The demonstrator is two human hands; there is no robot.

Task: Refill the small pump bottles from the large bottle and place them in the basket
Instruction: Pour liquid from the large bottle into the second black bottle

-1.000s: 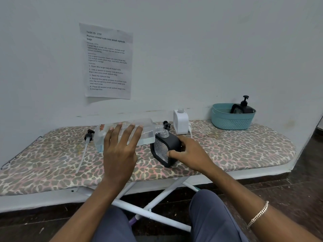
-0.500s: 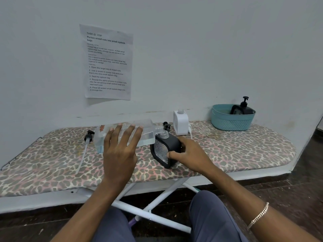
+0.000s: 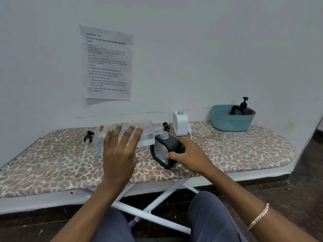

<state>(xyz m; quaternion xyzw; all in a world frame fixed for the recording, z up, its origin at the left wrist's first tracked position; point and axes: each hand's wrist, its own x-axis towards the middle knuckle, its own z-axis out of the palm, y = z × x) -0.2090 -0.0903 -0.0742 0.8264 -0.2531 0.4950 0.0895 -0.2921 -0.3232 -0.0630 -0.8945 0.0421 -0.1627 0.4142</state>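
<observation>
Now we hold the big clear plastic bottle (image 3: 147, 135) sideways, our left hand (image 3: 118, 154) curled round it, mouth over the small black square bottle (image 3: 172, 144), our right hand (image 3: 190, 156) gripping that.

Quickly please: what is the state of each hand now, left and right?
Left hand: closed, holding the large clear bottle, tipped sideways.
Right hand: closed, holding the small black bottle.

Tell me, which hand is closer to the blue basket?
The right hand. It grips the black bottle, off to the left of the basket. The left hand holds the large bottle farther left again, so it is the more distant one.
</observation>
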